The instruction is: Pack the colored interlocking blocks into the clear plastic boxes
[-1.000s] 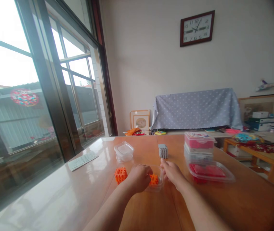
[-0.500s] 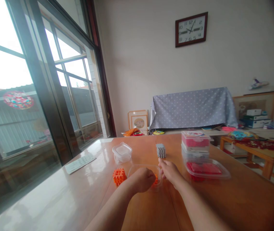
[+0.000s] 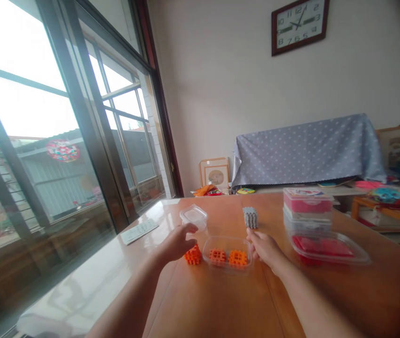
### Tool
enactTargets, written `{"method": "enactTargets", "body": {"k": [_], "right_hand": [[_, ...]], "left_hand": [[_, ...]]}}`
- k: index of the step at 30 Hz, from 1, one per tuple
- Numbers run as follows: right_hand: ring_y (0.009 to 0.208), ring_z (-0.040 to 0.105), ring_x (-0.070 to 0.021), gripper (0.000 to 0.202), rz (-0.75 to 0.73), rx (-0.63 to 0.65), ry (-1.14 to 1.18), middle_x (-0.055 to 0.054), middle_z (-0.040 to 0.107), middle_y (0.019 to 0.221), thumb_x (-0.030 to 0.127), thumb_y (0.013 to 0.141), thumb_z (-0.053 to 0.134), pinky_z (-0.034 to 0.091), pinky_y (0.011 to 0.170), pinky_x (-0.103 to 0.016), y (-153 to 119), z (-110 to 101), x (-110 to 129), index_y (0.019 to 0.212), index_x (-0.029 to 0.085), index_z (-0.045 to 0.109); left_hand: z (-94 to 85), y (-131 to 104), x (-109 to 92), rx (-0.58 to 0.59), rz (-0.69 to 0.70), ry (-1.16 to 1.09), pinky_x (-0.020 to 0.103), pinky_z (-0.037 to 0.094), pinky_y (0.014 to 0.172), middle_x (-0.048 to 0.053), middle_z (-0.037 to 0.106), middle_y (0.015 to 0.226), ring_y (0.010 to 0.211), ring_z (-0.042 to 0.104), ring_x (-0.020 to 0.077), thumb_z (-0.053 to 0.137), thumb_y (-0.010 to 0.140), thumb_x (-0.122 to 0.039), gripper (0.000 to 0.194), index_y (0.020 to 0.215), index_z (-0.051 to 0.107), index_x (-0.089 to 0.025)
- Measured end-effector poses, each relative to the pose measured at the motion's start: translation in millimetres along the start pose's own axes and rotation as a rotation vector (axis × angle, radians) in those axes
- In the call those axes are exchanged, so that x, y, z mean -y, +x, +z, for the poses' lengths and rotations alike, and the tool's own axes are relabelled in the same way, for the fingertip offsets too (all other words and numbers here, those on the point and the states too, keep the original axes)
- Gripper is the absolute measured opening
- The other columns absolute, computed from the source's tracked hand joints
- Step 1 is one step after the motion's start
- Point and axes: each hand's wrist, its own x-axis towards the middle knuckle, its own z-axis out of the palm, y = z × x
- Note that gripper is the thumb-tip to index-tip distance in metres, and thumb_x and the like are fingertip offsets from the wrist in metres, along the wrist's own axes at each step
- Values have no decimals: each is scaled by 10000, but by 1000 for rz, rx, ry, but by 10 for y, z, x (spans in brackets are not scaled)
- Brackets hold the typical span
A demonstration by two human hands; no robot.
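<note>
A stack of orange interlocking toy pieces (image 3: 193,256) stands on the table at centre left. Directly above it is my left hand (image 3: 177,241), empty, thumb and fingers apart; whether it touches the stack I cannot tell. To the right lies a shallow clear plastic container (image 3: 227,270) with two orange lattice pieces inside, a left orange piece (image 3: 217,256) and a right orange piece (image 3: 237,257). My right hand (image 3: 263,249) grips the container's right rim, its fingers partly hidden. Just beyond those fingers stands a stack of grey interlocking pieces (image 3: 251,217).
A clear lidded box (image 3: 194,216) sits behind the orange stack, and a pale printed card (image 3: 139,231) lies to the left. On the right are stacked boxes with pink contents (image 3: 308,204) and a clear tray of red pieces (image 3: 326,246). A window (image 3: 115,117) borders the left.
My left hand has left the container, moved left to the orange stack and opened. Two orange pieces now show in the container. My right hand stays at its rim. The view has shifted.
</note>
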Motion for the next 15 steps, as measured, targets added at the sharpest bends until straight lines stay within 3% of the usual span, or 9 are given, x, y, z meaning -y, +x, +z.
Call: {"method": "enactTargets", "body": {"k": [6,15], "right_hand": [[467,596,-147,619,-3,7,-30,-25,656,624,704,931,372,380,463,-255,49,4,-73,951,159,666],[459,580,-142,626,19,13,-29,-16,646,614,731,909,404,360,452,-253,83,23,-136,966,161,658]], "left_hand": [[-99,-170,125,115,-97,136,431,467,1010,99,634,1300,1167,598,307,727,736,-296,599,1322,608,-266],[-45,-171,119,108,-100,215,400,458,969,50,697,1196,1143,604,298,710,729,-272,508,1231,633,-271]]}}
